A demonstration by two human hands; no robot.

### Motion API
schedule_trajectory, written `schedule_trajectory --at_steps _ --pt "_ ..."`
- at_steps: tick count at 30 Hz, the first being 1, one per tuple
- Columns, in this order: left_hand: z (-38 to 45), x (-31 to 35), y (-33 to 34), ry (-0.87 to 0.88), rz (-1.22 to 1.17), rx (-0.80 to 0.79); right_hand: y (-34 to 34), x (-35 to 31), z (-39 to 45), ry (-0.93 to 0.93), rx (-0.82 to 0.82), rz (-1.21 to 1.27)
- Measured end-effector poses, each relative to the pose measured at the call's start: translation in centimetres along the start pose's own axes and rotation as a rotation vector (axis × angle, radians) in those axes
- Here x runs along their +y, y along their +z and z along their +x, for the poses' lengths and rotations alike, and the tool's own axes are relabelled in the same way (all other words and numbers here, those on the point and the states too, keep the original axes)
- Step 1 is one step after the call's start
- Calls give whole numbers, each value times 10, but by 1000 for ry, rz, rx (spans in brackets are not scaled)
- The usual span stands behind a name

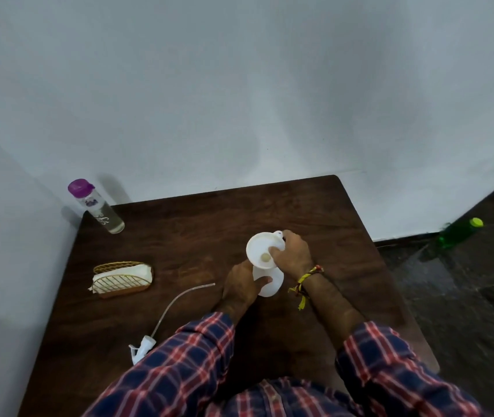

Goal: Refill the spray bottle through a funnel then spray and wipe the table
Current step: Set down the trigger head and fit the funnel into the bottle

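A white spray bottle (271,282) stands open-necked near the middle of the dark wooden table (179,230). A white funnel (259,246) sits in its neck. My left hand (242,285) grips the bottle's body from the left. My right hand (292,254) holds the funnel's rim on the right side. The white trigger spray head (141,350) with its long clear tube (176,302) lies on the table at the front left, detached. A clear water bottle with a purple cap (96,206) stands at the table's back left corner.
A gold wire holder with white napkins (122,278) stands on the left of the table. A green bottle with a yellow-green cap (459,230) lies on the dark floor at the right. Walls close the table's back and left sides.
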State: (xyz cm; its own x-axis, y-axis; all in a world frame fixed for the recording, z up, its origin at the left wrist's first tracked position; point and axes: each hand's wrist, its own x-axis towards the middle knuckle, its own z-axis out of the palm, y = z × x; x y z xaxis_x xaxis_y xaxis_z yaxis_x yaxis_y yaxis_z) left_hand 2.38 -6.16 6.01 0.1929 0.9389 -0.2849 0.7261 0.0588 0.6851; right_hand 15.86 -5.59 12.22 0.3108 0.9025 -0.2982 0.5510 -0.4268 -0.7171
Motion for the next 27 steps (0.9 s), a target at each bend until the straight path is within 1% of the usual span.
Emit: schedule_trajectory --at_steps 2,6,9,12,14,16,19,22,25,26,27 --pt "-2 0 1 -11 -20 -11 1 0 -2 -27 4 -22" --pt "-5 1 3 -21 -89 -16 -2 2 -9 -34 51 25" --pt "-6 -2 -7 10 -88 -39 -2 -4 -18 -86 227 -58" --pt "-8 -11 -28 75 -5 -40 -2 -19 -31 -243 435 -136" --pt "-12 -23 -44 76 61 -16 3 -34 -40 -341 511 -138" --pt "-18 -36 -59 49 58 27 11 -51 -48 -411 522 -135" --pt "-28 -57 -81 25 18 169 30 -75 -58 -466 473 -144" --pt "-39 -85 -101 -39 -10 392 52 -91 -64 -507 421 -128" --pt "-52 -125 -121 -200 -72 711 77 -106 -68 -555 359 -126" --pt "-57 -142 -128 -280 -75 782 86 -110 -68 -565 338 -126" --pt "-59 -158 -134 -376 -59 790 92 -113 -68 -565 317 -123"
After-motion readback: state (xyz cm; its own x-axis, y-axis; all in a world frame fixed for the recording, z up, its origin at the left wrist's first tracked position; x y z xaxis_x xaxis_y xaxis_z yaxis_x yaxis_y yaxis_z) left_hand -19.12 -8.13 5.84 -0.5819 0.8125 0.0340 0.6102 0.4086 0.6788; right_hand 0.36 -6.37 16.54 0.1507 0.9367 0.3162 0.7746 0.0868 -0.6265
